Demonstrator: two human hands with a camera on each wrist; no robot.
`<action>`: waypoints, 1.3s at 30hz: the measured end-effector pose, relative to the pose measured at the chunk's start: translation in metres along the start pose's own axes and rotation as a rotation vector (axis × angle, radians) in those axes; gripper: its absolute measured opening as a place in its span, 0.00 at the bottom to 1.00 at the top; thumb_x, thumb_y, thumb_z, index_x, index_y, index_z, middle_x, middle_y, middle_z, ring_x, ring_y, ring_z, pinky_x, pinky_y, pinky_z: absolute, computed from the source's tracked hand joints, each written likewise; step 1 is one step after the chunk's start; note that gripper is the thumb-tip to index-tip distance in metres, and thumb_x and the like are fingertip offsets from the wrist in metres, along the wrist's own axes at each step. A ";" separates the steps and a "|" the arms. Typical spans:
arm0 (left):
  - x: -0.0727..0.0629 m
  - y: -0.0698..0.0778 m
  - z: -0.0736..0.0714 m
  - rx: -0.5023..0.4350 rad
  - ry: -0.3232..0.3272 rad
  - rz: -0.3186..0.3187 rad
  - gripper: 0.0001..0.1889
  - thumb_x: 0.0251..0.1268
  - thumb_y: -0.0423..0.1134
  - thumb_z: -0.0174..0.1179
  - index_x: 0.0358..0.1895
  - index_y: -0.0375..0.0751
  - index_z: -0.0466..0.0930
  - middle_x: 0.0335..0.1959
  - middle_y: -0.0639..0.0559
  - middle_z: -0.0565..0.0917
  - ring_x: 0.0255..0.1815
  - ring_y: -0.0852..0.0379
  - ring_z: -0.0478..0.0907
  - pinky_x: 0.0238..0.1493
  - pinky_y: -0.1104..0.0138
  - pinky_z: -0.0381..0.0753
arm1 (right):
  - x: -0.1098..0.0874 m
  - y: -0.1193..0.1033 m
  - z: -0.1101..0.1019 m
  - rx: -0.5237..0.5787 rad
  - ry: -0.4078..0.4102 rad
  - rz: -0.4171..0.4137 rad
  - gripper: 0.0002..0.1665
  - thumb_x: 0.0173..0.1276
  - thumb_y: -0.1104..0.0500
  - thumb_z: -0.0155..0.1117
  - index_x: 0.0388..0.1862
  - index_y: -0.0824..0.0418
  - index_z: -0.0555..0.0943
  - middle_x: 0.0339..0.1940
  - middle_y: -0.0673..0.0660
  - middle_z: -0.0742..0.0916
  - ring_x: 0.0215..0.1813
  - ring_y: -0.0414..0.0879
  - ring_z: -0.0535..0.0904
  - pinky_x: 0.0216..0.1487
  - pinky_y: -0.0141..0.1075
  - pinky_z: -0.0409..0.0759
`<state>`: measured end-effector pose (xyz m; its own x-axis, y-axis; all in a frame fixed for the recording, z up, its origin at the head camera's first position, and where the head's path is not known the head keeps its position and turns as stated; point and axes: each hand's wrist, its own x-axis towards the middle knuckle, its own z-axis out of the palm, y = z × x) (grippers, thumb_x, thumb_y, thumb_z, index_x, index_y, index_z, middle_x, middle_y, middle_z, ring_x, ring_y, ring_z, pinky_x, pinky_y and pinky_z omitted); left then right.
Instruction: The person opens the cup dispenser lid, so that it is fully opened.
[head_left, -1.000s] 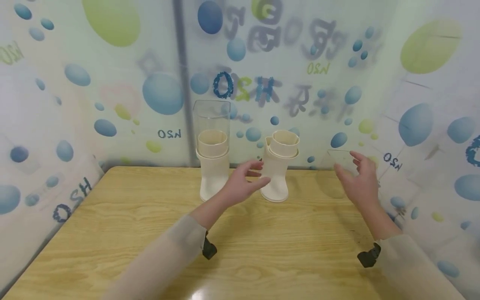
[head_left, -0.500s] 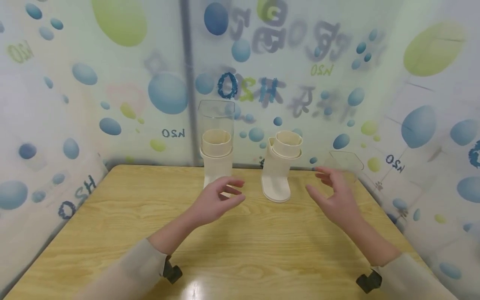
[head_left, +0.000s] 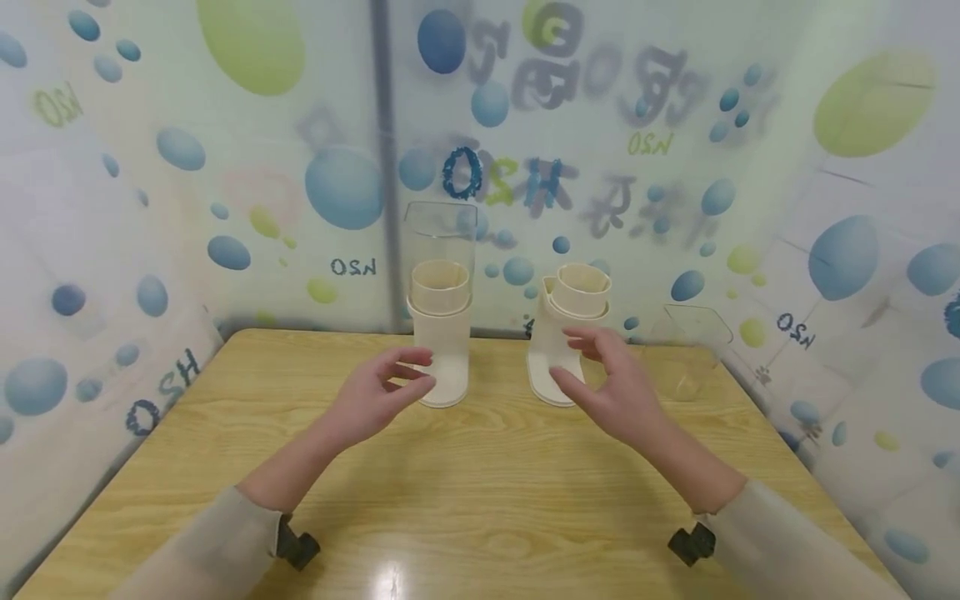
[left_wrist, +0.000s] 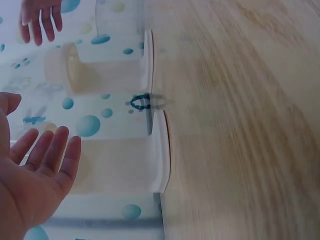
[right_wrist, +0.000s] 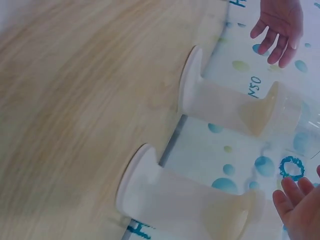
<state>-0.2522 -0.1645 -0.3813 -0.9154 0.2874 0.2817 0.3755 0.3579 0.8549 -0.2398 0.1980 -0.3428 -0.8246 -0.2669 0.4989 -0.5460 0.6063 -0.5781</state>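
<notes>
Two cream plastic dispenser-like stands, each with a round collar on top and a flat rounded foot, stand upright near the table's back edge. A clear squared container (head_left: 441, 229) sits on the left stand (head_left: 447, 333); the right stand (head_left: 546, 337) has only its collar. Another clear container (head_left: 684, 354) rests on the table at the far right. My left hand (head_left: 375, 396), fingers loosely bent, is in front of the left stand and holds nothing. In front of the right stand hovers my right hand (head_left: 615, 387), also holding nothing, its fingers overlapping the stand in the head view.
The wooden table (head_left: 480, 492) runs back to a wall panel (head_left: 345, 308) printed with blue and green bubbles. Similar panels close in on the left and right sides. Small dark cameras are strapped to both wrists.
Both hands have moved left: the left one from between the stands to before the left stand, the right one from the clear container at right to before the right stand. The stands look unmoved.
</notes>
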 end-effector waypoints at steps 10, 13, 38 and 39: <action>0.033 -0.003 -0.035 0.024 0.038 -0.031 0.32 0.79 0.48 0.69 0.79 0.42 0.72 0.77 0.40 0.78 0.76 0.39 0.79 0.71 0.40 0.79 | 0.055 -0.030 0.013 0.039 -0.021 -0.027 0.37 0.77 0.50 0.74 0.80 0.57 0.74 0.77 0.61 0.78 0.75 0.58 0.80 0.77 0.57 0.78; 0.049 -0.005 -0.043 -0.013 0.040 -0.036 0.38 0.77 0.48 0.70 0.83 0.42 0.66 0.80 0.39 0.73 0.80 0.36 0.74 0.72 0.38 0.79 | 0.075 -0.038 0.019 0.052 -0.033 -0.043 0.38 0.77 0.48 0.73 0.81 0.56 0.73 0.77 0.62 0.76 0.74 0.58 0.79 0.77 0.55 0.78; 0.127 -0.005 -0.038 -0.034 0.001 -0.039 0.63 0.65 0.56 0.79 0.91 0.62 0.39 0.87 0.42 0.62 0.86 0.38 0.60 0.79 0.36 0.71 | 0.154 -0.074 0.055 -0.076 -0.120 -0.110 0.44 0.79 0.39 0.69 0.87 0.45 0.65 0.92 0.54 0.58 0.85 0.59 0.69 0.80 0.61 0.74; 0.127 -0.005 -0.035 -0.032 0.010 -0.042 0.63 0.64 0.56 0.79 0.91 0.62 0.39 0.86 0.41 0.62 0.85 0.38 0.61 0.78 0.36 0.72 | 0.153 -0.073 0.054 -0.073 -0.118 -0.107 0.43 0.80 0.39 0.69 0.87 0.45 0.65 0.93 0.54 0.58 0.84 0.58 0.70 0.79 0.60 0.75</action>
<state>-0.3755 -0.1614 -0.3346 -0.9319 0.2636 0.2493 0.3318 0.3412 0.8795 -0.3340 0.0723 -0.2591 -0.7761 -0.4168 0.4733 -0.6233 0.6212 -0.4750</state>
